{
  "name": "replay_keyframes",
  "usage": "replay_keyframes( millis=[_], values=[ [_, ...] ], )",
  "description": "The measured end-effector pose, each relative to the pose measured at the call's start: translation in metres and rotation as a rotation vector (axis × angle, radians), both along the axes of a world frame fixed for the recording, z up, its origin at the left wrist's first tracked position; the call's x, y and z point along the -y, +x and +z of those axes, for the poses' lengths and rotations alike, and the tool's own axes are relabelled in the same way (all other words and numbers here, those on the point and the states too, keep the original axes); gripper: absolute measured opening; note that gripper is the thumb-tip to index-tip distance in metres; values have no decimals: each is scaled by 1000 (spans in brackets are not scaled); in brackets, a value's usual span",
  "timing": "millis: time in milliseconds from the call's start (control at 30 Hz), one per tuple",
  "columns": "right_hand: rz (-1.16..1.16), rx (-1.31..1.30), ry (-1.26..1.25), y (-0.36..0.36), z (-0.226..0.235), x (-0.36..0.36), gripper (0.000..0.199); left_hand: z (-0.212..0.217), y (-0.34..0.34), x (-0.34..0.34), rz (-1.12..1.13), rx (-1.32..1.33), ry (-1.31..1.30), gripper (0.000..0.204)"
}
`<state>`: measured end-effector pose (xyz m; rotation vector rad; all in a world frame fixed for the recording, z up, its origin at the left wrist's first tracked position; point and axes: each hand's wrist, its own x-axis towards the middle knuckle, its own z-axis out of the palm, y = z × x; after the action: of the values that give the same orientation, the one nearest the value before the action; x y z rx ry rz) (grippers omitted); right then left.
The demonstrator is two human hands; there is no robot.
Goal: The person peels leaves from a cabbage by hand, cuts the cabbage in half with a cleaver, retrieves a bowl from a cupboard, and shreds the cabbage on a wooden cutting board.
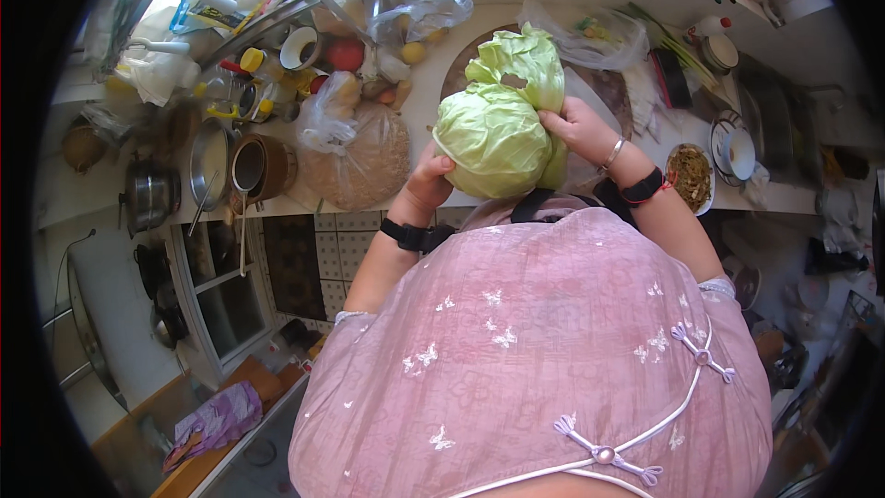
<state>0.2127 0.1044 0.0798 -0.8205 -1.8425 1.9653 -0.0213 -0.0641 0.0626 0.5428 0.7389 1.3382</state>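
Note:
A pale green cabbage [489, 148] is held up in front of me over the counter. My left hand [429, 177] supports its left side, with the thumb on the head and the other fingers mostly hidden. A large outer leaf [544, 63] with a hole in it stands away from the far right side of the head. Pinched on that leaf's edge are the thumb and fingers of my right hand [587, 132]. Behind the cabbage, a round brown board [458, 72] is partly covered.
Left on the counter are a large plastic bag of brown food [355, 161], a red tomato [346, 53] and pans [210, 152]. To the right stand a plate of chopped brown food [689, 177], stacked bowls [733, 149], a dark box [670, 78] and green onions [678, 46].

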Motion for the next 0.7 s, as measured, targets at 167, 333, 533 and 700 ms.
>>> replay_keyframes(
  millis=[167,333,533,700],
  values=[
    [162,101,295,7,2,-8,26,-2,6,1,-43,-29,-19,101],
    [135,258,185,-2,-2,-25,28,-9,14,-4,-59,-49,-23,102],
    [-36,404,326,-2,-21,-29,26,-6,22,-10,-80,16,-76,101],
    [-129,649,567,-1,-18,-32,24,-32,10,-18,68,152,-327,88]
  ],
)
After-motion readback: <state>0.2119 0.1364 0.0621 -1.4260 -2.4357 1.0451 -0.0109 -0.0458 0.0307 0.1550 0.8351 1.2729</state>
